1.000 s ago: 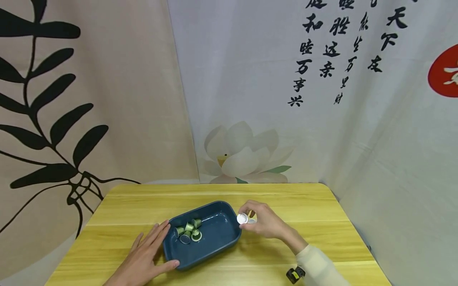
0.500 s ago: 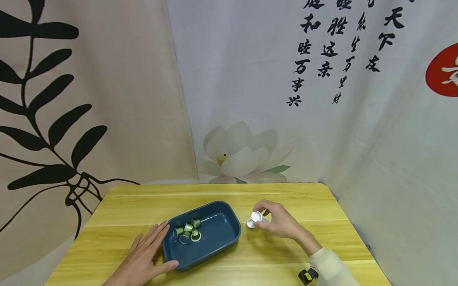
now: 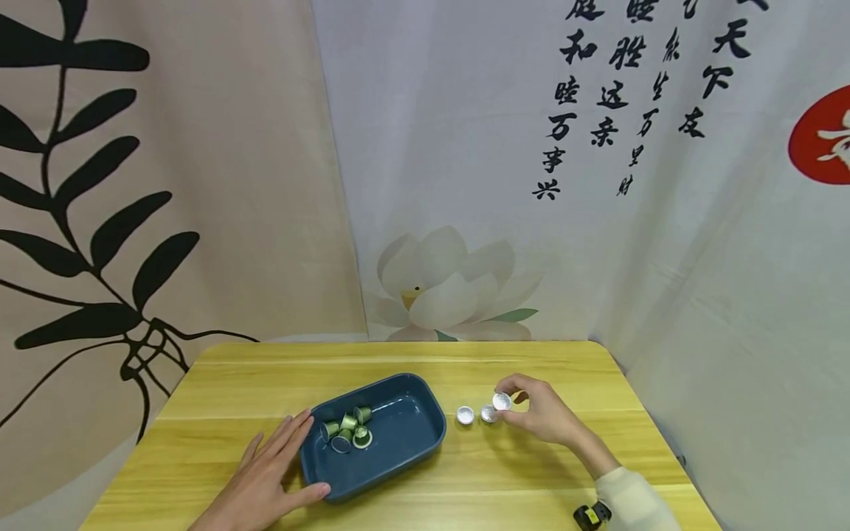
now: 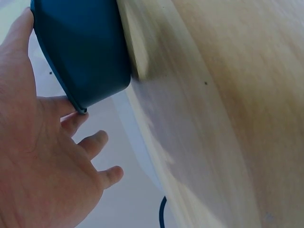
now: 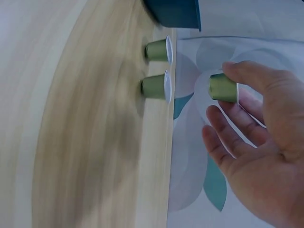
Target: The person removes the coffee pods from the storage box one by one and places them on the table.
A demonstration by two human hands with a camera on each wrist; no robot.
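My right hand [image 3: 541, 413] pinches a small green coffee capsule [image 5: 223, 88] between thumb and fingers, its silver lid [image 3: 502, 401] facing up. In the right wrist view this capsule is apart from the table. Two more capsules, a left one [image 3: 465, 416] and a right one [image 3: 488, 414], stand lid up on the table beside the hand. My left hand [image 3: 265, 472] rests with extended fingers against the left end of a dark blue rectangular dish [image 3: 398, 446]. Inside the dish, several green capsules [image 3: 348, 422] lie bunched toward its left, some tipped over.
The yellow wood-grain table [image 3: 531, 487] ends at a back edge before a printed curtain [image 3: 451, 147]. A black wrist device [image 3: 591, 516] sits by the right sleeve [image 3: 637, 498].
My right hand has moved rightward from the dish's right side, leaving two capsules standing in a row on the table. One capsule stays in its fingers. My left hand and the dish hardly moved.
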